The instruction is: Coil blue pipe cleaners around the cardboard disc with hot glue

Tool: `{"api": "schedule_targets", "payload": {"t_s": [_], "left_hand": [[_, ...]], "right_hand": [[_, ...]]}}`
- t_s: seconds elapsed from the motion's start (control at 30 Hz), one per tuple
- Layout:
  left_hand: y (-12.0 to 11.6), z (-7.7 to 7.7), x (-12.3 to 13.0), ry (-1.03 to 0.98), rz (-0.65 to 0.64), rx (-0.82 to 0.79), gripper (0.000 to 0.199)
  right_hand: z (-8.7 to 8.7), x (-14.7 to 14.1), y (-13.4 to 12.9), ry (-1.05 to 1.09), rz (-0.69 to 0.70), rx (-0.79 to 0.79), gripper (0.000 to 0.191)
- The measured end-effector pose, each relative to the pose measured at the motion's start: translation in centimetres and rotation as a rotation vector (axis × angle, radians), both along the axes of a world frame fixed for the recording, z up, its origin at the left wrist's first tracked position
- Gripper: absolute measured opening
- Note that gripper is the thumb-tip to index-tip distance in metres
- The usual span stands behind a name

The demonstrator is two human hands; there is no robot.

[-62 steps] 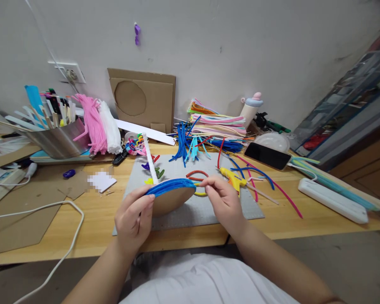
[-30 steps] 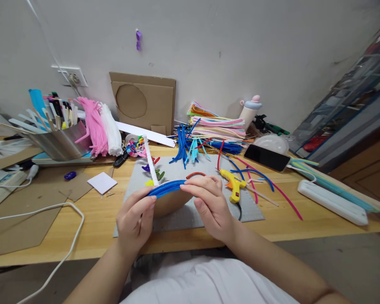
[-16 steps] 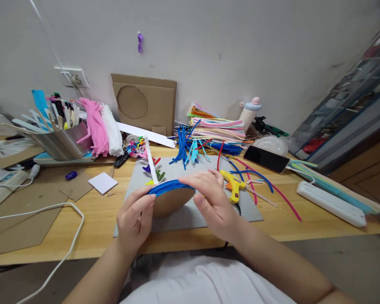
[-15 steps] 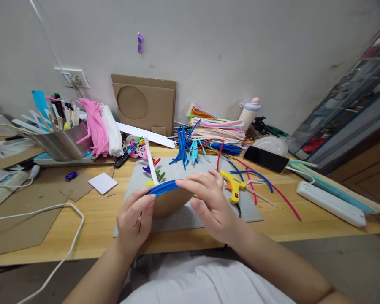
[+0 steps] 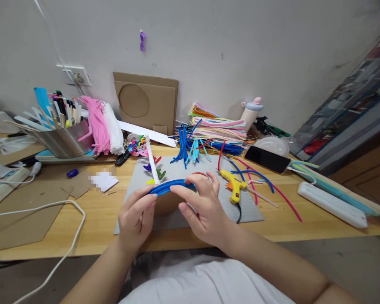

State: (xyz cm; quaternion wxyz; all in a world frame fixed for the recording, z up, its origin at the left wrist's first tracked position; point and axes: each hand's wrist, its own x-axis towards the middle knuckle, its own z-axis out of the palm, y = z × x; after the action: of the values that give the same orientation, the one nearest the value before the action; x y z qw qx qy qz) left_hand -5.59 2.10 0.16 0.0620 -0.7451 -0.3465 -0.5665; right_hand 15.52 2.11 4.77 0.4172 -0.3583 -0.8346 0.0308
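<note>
A curved piece of brown cardboard [image 5: 165,207] stands in front of me, its upper edge covered with blue pipe cleaners [image 5: 174,184]. My left hand [image 5: 137,213] pinches its left end between thumb and fingers. Along the top, the index finger of my right hand [image 5: 204,207] touches the blue strip, with the thumb held apart and other fingers reaching over the far side. A bit of red shows behind those fingers. Just beyond the left hand is a white fuzzy stick [image 5: 152,159], with small coloured loops [image 5: 160,173] beside it on the grey mat [image 5: 190,228].
A yellow glue gun [image 5: 236,185] lies right of my hands among loose pipe cleaners [image 5: 285,200]. Bundles of pipe cleaners [image 5: 218,128] are piled by the wall. A phone [image 5: 267,159] and a white power strip [image 5: 331,204] sit rightward; a metal container [image 5: 66,141] stands left.
My right hand has slid left along the blue strip, its index finger now nearer the middle and more of the strip's right end showing. The left hand keeps its pinch.
</note>
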Motion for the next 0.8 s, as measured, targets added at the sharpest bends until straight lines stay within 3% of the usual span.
{"api": "schedule_targets", "payload": {"t_s": [0.33, 0.63, 0.8], "left_hand": [[0.2, 0.4, 0.1, 0.07, -0.025, 0.016, 0.05], [-0.3, 1.2, -0.2, 0.253, 0.04, -0.072, 0.054], [-0.2, 1.3, 0.1, 0.188, 0.01, -0.068, 0.046]], "right_hand": [[0.6, 0.3, -0.1, 0.103, 0.063, -0.208, 0.03], [0.6, 0.5, -0.3, 0.035, 0.018, -0.144, 0.029], [-0.1, 0.8, 0.1, 0.275, 0.143, -0.266, 0.034]]}}
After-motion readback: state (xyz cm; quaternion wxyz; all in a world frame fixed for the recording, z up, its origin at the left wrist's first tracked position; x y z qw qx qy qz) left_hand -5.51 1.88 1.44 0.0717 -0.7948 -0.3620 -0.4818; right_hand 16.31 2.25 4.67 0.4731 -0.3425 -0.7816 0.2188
